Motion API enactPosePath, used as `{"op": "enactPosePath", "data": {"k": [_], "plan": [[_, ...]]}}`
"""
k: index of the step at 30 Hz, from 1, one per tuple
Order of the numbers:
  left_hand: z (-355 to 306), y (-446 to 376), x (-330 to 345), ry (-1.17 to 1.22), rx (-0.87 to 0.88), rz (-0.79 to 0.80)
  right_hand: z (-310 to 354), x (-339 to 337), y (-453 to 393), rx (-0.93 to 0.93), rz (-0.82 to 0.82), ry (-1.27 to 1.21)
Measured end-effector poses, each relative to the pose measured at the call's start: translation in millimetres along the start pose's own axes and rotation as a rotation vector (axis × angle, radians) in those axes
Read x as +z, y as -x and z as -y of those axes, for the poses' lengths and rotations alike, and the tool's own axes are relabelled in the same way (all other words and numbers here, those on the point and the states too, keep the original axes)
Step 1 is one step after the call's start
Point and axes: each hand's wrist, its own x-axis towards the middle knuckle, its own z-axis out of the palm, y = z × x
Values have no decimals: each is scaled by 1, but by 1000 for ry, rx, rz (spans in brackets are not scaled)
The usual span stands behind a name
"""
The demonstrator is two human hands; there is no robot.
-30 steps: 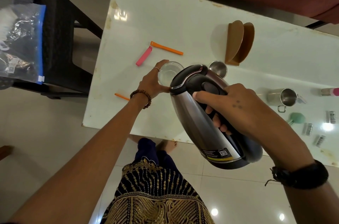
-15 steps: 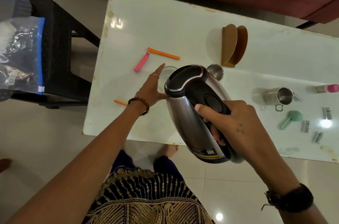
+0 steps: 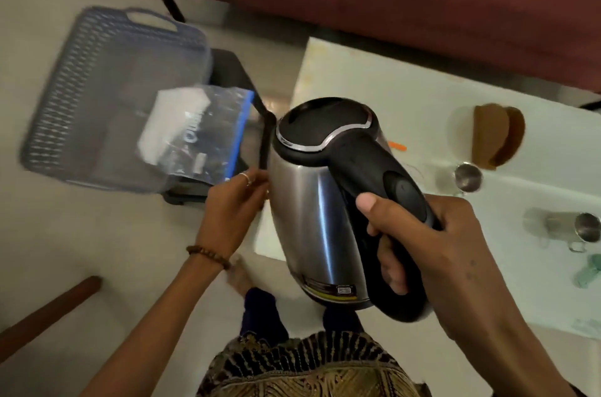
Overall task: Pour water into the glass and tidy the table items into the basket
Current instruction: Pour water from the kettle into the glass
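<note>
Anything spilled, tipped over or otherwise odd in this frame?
No spill shows. One steel mug lies on its side on the table, while a steel cup stands upright. The right hand holds the kettle off the table's edge, and the kettle hides the glass.

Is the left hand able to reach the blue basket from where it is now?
Probably yes. The left hand rests by the kettle side, holding nothing, and only open floor and the plastic bag lie between it and the blue basket to its left.
</note>
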Motion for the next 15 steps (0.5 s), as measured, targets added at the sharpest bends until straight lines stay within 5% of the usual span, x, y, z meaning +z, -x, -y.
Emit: {"op": "enactPosePath", "data": {"k": [10,15], "plan": [[110,-49,-202,-214,-140,-441,89,193,-71,-255,204,-251],[195,-79,-249,-441,-368,-348,97,287,-126,-289,117,-338]]}}
